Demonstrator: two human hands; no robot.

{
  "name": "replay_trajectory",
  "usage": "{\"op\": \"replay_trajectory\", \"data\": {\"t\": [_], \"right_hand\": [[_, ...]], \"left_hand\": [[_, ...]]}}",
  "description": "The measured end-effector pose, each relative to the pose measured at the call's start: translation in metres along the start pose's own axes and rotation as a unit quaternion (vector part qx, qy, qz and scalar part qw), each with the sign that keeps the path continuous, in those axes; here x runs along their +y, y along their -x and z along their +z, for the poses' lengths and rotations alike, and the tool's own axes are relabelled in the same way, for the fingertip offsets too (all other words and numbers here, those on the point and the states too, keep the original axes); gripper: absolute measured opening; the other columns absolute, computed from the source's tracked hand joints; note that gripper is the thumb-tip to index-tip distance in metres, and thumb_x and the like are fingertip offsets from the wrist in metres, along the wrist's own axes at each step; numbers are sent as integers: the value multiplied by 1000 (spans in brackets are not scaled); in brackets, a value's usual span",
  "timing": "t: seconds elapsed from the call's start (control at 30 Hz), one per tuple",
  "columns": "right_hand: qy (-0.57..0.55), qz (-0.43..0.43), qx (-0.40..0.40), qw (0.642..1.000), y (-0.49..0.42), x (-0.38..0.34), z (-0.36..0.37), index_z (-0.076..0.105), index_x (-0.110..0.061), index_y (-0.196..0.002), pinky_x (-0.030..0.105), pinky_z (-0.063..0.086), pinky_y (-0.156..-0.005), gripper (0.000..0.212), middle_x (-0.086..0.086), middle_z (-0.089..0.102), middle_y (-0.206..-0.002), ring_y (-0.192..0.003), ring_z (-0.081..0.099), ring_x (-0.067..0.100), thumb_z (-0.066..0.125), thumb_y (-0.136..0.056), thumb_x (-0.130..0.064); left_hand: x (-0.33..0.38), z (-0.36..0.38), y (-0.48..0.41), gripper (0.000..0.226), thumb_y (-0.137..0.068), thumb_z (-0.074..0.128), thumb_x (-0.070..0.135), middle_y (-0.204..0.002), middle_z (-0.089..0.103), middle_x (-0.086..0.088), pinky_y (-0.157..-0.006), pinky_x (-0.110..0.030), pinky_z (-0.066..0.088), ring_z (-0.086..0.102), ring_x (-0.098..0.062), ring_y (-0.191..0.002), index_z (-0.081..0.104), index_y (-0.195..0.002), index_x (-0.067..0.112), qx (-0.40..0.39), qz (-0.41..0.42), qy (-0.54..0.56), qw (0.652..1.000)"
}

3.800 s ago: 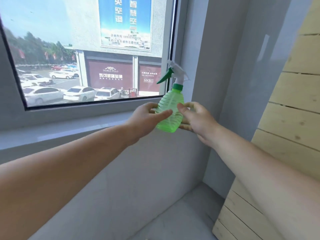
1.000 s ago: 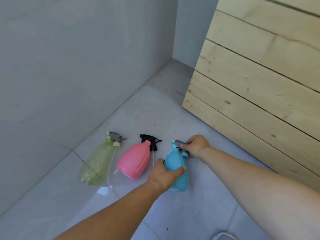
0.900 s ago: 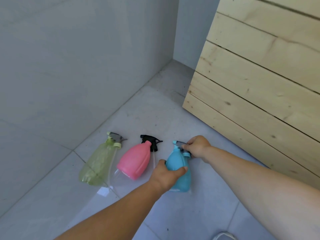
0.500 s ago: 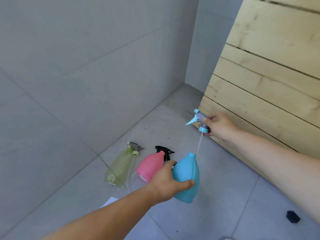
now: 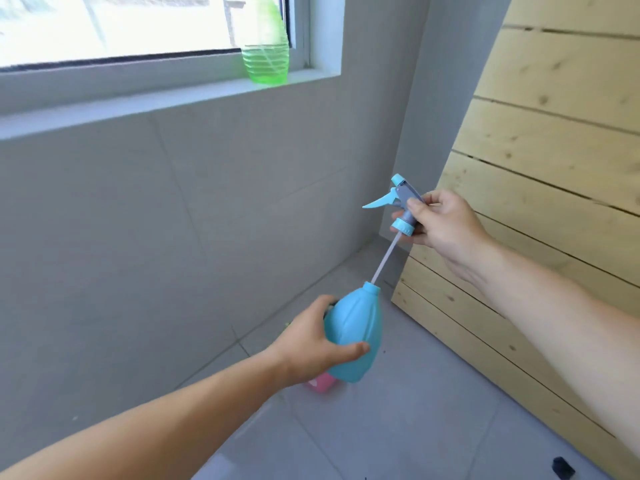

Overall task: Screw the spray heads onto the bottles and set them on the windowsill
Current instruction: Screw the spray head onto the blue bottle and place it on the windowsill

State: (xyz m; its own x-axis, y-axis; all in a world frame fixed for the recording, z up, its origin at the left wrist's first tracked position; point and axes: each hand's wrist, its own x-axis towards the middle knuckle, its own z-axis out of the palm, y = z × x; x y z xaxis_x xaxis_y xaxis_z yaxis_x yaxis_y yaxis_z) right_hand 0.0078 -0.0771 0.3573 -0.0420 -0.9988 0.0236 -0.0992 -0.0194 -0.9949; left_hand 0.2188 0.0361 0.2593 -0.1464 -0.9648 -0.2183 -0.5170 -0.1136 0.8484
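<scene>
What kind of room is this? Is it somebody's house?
Hard to say for sure. It looks like a bare, unfinished indoor corner: grey tiled wall and floor, a window with a wide windowsill, and a raw wooden plank panel leaning nearby. No furniture shows.

Spray head [image 5: 401, 206] above bottle [image 5: 353, 336] — tube [image 5: 384, 259] in neck.

Bright, overexposed daylight from the window [image 5: 138, 26]; slight blur, wide-angle bending.

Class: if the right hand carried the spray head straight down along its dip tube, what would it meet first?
Most likely the blue bottle's neck, where the dip tube already enters; depth looks aligned, though not certain.
</scene>
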Motion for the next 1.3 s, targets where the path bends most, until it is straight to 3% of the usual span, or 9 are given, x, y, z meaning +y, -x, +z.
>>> {"op": "replay_trajectory", "data": {"t": [0.23, 0.4, 0.6, 0.73, 0.83, 1.0, 1.1, 1.2, 1.3], "right_hand": [[-17, 48, -74, 996, 58, -37, 40, 54, -3, -109, 43, 63, -77, 16, 20, 75, -103, -90, 74, 34, 52, -100, -16], [-43, 17, -146, 988, 84, -50, 58, 57, -6, -115, 45, 61, -86, 21, 16, 72, -110, -96, 71, 27, 60, -94, -7], [-28, -2, -234, 972, 90, -45, 55, 56, -3, -125, 33, 58, -82, 34, 14, 71, -108, -96, 69, 20, 62, -92, 2], [-24, 19, -274, 961, 87, -39, 45, 55, 3, -127, 31, 56, -81, 34, 14, 69, -107, -97, 68, 21, 59, -93, 2], [-9, 13, -267, 964, 87, -32, 43, 55, 5, -123, 26, 55, -76, 30, 11, 69, -101, -91, 68, 18, 59, -93, 3], [-49, 3, -222, 974, 83, -26, 47, 62, -9, -112, 25, 55, -76, 19, 3, 72, -92, -86, 70, 14, 60, -94, -2], [-50, 2, -230, 972, 80, -25, 42, 60, -6, -115, 26, 55, -76, 21, 5, 71, -94, -87, 70, 15, 61, -94, -2], [-41, 8, -212, 976, 80, -25, 37, 59, -6, -118, 32, 58, -77, 28, 13, 71, -101, -90, 71, 20, 66, -91, -5], [-41, 14, -171, 984, 81, -19, 40, 62, -4, -118, 35, 58, -75, 32, 16, 70, -103, -90, 72, 23, 71, -88, -9]], "left_hand": [[40, -53, 39, 63, -80, 85, 36, -122, 65, 11, -89, -36, 63, 71, -9, -106, 51, -133, 34, 22, 57, 79, 995], [41, -82, 65, 69, -68, 85, 46, -121, 70, 7, -89, -38, 64, 73, -11, -104, 56, -131, 37, 24, 70, 122, 990], [39, -92, 76, 74, -72, 82, 42, -118, 71, 4, -81, -28, 59, 74, -11, -98, 51, -139, 35, -24, 54, 136, 989], [40, -91, 78, 64, -72, 81, 39, -115, 72, 4, -76, -25, 57, 73, -11, -93, 58, -132, 35, -53, 43, 165, 984], [42, -89, 77, 59, -74, 81, 34, -111, 73, 6, -71, -24, 58, 74, -9, -90, 59, -128, 35, -48, 52, 160, 985], [48, -80, 72, 56, -72, 80, 35, -114, 72, 6, -70, -19, 58, 74, -5, -89, 59, -124, 37, -24, 55, 196, 979], [50, -78, 70, 59, -73, 80, 34, -113, 73, 6, -69, -19, 58, 74, -5, -87, 59, -127, 35, -24, 55, 187, 981], [50, -74, 67, 64, -72, 88, 31, -108, 73, 13, -74, -25, 63, 75, -6, -90, 57, -127, 37, -6, 57, 153, 986], [55, -66, 64, 86, -60, 97, 36, -118, 66, 15, -84, -34, 65, 72, -8, -101, 50, -132, 37, 28, 46, 83, 995]]}}
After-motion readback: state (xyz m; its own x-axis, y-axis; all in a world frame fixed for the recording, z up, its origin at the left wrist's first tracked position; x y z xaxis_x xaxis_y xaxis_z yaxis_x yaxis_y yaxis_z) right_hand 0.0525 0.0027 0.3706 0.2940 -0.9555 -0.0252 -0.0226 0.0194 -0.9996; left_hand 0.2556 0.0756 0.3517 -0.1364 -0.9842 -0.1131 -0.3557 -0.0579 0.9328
